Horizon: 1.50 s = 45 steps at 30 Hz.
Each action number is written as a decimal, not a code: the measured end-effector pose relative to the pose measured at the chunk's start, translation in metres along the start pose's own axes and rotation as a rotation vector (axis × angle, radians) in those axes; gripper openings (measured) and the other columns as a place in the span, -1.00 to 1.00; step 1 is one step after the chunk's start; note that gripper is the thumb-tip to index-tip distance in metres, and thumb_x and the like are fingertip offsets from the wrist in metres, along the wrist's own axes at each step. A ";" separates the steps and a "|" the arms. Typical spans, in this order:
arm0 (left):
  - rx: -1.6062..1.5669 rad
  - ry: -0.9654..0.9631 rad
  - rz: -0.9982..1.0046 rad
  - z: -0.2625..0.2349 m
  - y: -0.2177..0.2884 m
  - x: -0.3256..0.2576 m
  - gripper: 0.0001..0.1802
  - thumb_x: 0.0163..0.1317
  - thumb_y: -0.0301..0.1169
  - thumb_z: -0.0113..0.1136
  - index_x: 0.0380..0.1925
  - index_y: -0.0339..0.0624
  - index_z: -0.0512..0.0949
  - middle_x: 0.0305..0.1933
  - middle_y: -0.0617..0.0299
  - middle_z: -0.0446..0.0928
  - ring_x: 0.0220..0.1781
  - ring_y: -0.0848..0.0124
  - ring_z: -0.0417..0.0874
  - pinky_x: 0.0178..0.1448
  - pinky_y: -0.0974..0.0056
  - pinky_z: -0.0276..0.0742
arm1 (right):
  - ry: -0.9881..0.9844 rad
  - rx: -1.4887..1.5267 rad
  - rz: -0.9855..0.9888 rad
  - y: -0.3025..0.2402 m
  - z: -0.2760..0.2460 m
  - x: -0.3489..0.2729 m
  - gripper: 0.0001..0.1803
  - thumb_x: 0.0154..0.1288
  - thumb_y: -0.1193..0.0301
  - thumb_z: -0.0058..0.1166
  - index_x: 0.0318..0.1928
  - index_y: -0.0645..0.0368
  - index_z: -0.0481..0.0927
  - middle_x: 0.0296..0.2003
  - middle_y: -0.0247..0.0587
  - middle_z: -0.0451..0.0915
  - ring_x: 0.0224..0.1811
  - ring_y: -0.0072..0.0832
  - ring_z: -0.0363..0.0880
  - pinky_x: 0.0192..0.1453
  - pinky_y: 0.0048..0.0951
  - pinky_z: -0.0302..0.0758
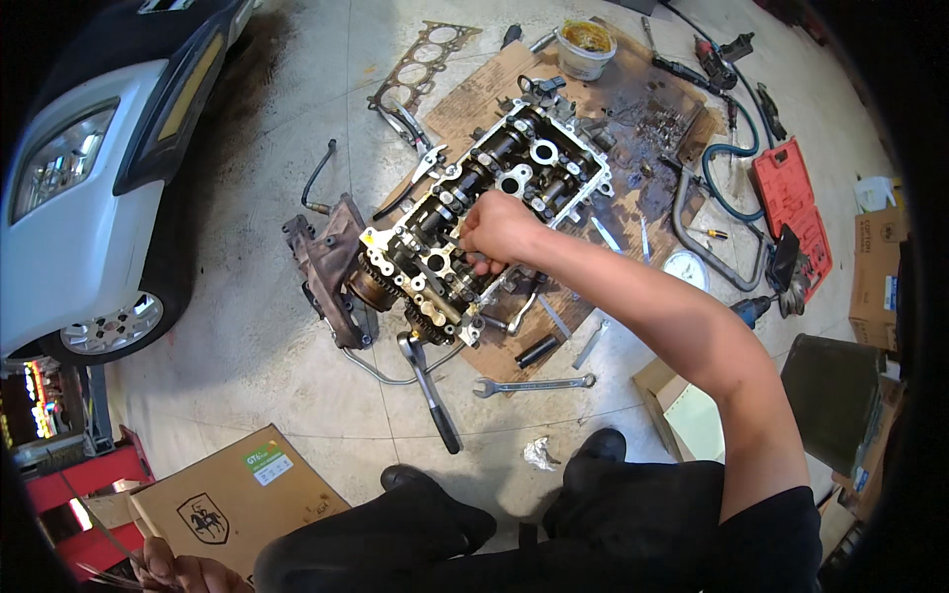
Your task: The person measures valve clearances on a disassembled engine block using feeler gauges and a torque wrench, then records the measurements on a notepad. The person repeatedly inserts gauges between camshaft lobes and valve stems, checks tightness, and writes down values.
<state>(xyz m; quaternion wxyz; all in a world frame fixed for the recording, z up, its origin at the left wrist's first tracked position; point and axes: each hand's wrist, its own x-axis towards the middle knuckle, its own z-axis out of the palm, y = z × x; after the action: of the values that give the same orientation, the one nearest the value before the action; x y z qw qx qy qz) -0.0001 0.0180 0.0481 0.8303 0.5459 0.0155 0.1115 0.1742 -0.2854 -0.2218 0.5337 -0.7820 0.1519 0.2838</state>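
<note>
An aluminium cylinder head [539,153] with camshafts and timing sprockets [381,287] lies on a sheet of brown cardboard [474,94] on the concrete floor. My right hand [499,229] rests on the middle of the head, fingers curled down with their tips against the cam area; whatever they pinch is hidden. My left hand [178,571] is at the lower left edge, apart from the engine, closed on several thin metal strips [99,539] that stick up to the left.
A long ratchet handle [432,390], a combination wrench [534,383] and a black socket [537,351] lie in front of the head. An exhaust manifold [331,267] sits at its left, a head gasket [425,64] behind. White car [89,178] left, cardboard box [237,499], red tool case [791,203].
</note>
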 end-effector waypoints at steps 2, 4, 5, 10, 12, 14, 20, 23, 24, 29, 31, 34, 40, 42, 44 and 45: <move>-0.016 -0.004 -0.054 -0.008 0.006 0.002 -0.73 0.44 -0.34 -0.07 0.01 -0.25 0.43 -0.15 0.09 0.50 -0.70 0.69 0.38 -0.67 0.60 0.27 | -0.011 -0.004 0.037 -0.007 0.013 0.007 -0.84 0.16 0.63 0.05 -0.53 0.42 0.62 -0.57 -0.12 0.65 -0.62 -0.44 0.65 -0.56 -0.48 0.61; -0.046 0.046 -0.090 -0.014 0.001 0.004 -0.73 0.43 -0.33 -0.05 -0.01 -0.28 0.44 -0.14 0.08 0.51 -0.71 0.69 0.37 -0.68 0.60 0.26 | -0.014 -0.070 0.051 -0.008 0.017 0.010 -0.91 0.20 0.60 0.08 -0.40 0.40 0.58 -0.57 -0.13 0.62 -0.64 -0.47 0.63 -0.65 -0.49 0.55; -0.092 -0.025 -0.136 -0.019 -0.002 0.010 -0.71 0.43 -0.31 -0.04 -0.04 -0.34 0.43 -0.14 0.08 0.53 -0.71 0.70 0.36 -0.69 0.60 0.24 | -0.004 -0.073 0.074 -0.007 0.021 0.013 -0.92 0.19 0.60 0.08 -0.39 0.40 0.58 -0.57 -0.13 0.62 -0.64 -0.47 0.63 -0.64 -0.49 0.56; -0.007 -0.138 -0.282 -0.035 -0.010 0.025 -0.76 0.38 -0.37 0.04 -0.15 -0.39 0.44 -0.20 0.10 0.52 -0.72 0.69 0.33 -0.69 0.59 0.20 | 0.036 -0.020 0.064 -0.001 0.027 0.017 -0.93 0.19 0.61 0.06 -0.40 0.38 0.58 -0.57 -0.14 0.63 -0.63 -0.48 0.64 -0.62 -0.50 0.58; 0.005 -0.180 -0.284 -0.034 -0.016 0.025 -0.76 0.38 -0.37 0.04 -0.15 -0.39 0.44 -0.21 0.12 0.52 -0.72 0.69 0.32 -0.69 0.58 0.20 | 0.034 0.018 0.059 0.001 0.031 0.016 -0.93 0.18 0.61 0.04 -0.39 0.36 0.57 -0.57 -0.15 0.64 -0.62 -0.47 0.66 -0.61 -0.50 0.58; -0.021 -0.179 -0.291 -0.041 -0.017 0.027 -0.75 0.39 -0.35 0.04 -0.20 -0.40 0.42 -0.19 0.11 0.54 -0.71 0.69 0.34 -0.69 0.57 0.21 | 0.035 0.034 0.048 0.003 0.033 0.018 -0.92 0.18 0.61 0.03 -0.40 0.36 0.57 -0.57 -0.15 0.64 -0.61 -0.47 0.66 -0.61 -0.50 0.59; -0.023 -0.112 -0.278 -0.050 -0.018 0.033 -0.74 0.39 -0.34 0.05 -0.25 -0.40 0.42 -0.16 0.07 0.55 -0.72 0.67 0.35 -0.68 0.57 0.25 | 0.121 -0.020 0.053 -0.006 0.040 0.016 -0.93 0.05 0.69 0.09 -0.50 0.45 0.63 -0.59 -0.12 0.66 -0.62 -0.40 0.66 -0.50 -0.42 0.63; -0.039 -0.125 -0.264 -0.046 -0.020 0.033 -0.74 0.39 -0.34 0.04 -0.23 -0.39 0.42 -0.18 0.08 0.54 -0.72 0.68 0.35 -0.68 0.58 0.25 | 0.241 -0.053 -0.023 0.004 0.047 0.024 -0.85 0.03 0.66 0.01 -0.39 0.25 0.63 -0.54 -0.08 0.64 -0.63 -0.41 0.65 -0.42 -0.39 0.61; -0.046 -0.177 -0.308 -0.048 -0.020 0.034 -0.75 0.39 -0.34 0.04 -0.23 -0.39 0.42 -0.18 0.09 0.53 -0.72 0.68 0.35 -0.68 0.58 0.24 | 0.319 -0.127 -0.086 0.013 0.055 0.036 -0.84 0.02 0.66 0.02 -0.38 0.25 0.63 -0.52 -0.08 0.65 -0.62 -0.41 0.65 -0.41 -0.39 0.61; -0.019 -0.164 -0.310 -0.032 -0.029 0.035 -0.76 0.40 -0.35 0.03 -0.25 -0.39 0.44 -0.37 0.18 0.48 -0.74 0.70 0.30 -0.71 0.59 0.19 | 0.355 -0.149 -0.109 0.014 0.055 0.043 -0.84 -0.10 0.66 0.16 -0.40 0.34 0.65 -0.39 0.12 0.64 -0.31 -0.19 0.67 -0.17 -0.31 0.61; 0.018 -0.111 -0.291 -0.027 -0.030 0.033 -0.80 0.39 -0.40 0.03 -0.29 -0.36 0.44 -0.45 0.20 0.46 -0.75 0.69 0.27 -0.72 0.57 0.16 | 0.186 0.090 0.037 -0.003 0.039 0.029 -0.82 -0.19 0.67 0.22 -0.44 0.41 0.66 -0.34 0.22 0.64 -0.19 -0.08 0.68 -0.09 -0.25 0.61; 0.092 -0.229 -0.251 -0.063 -0.033 0.043 -0.76 0.45 -0.37 -0.07 -0.11 -0.39 0.37 -0.19 0.19 0.40 -0.69 0.78 0.14 -0.73 0.65 0.10 | 0.264 -0.056 -0.091 0.010 0.046 0.038 -0.88 -0.13 0.66 0.18 -0.46 0.42 0.65 -0.39 0.23 0.64 -0.23 -0.06 0.68 -0.12 -0.23 0.61; 0.195 -0.202 -0.245 -0.080 -0.043 0.053 -0.76 0.45 -0.38 -0.08 -0.12 -0.42 0.35 -0.13 0.14 0.39 -0.70 0.79 0.14 -0.77 0.66 0.09 | 0.489 -0.182 -0.463 0.027 0.045 -0.026 -0.81 0.03 0.56 0.03 -0.32 0.38 0.59 -0.38 0.25 0.60 -0.29 0.08 0.62 -0.12 -0.10 0.56; 0.263 -0.216 -0.271 -0.083 -0.045 0.055 -0.78 0.43 -0.42 -0.06 -0.12 -0.42 0.36 -0.14 0.13 0.42 -0.72 0.79 0.13 -0.77 0.65 0.09 | 0.464 -0.167 -0.351 0.035 0.032 -0.077 -0.72 0.20 0.56 0.02 -0.06 0.31 0.54 -0.33 0.07 0.66 -0.24 -0.22 0.69 -0.12 -0.27 0.58; 0.324 -0.245 -0.299 -0.073 -0.048 0.055 -0.80 0.42 -0.43 -0.04 -0.13 -0.40 0.38 -0.17 0.12 0.45 -0.73 0.78 0.13 -0.77 0.65 0.08 | 0.649 0.077 -0.363 0.075 0.027 -0.097 -0.74 0.20 0.56 0.08 -0.08 0.33 0.54 -0.39 -0.02 0.67 -0.30 -0.33 0.69 -0.17 -0.37 0.58; 0.341 -0.229 -0.300 -0.071 -0.051 0.056 -0.82 0.42 -0.44 -0.04 -0.14 -0.38 0.39 -0.18 0.12 0.45 -0.74 0.77 0.13 -0.78 0.64 0.08 | 0.742 0.204 -0.328 0.101 0.021 -0.099 -0.75 0.17 0.54 0.09 -0.10 0.31 0.56 -0.40 -0.04 0.67 -0.36 -0.34 0.68 -0.22 -0.37 0.57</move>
<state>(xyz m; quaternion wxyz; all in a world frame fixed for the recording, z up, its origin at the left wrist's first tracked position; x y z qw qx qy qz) 0.0522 0.0741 -0.0215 0.7299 0.6786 0.0206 -0.0799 0.0353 -0.3110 -0.2427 0.5556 -0.7882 0.2344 -0.1224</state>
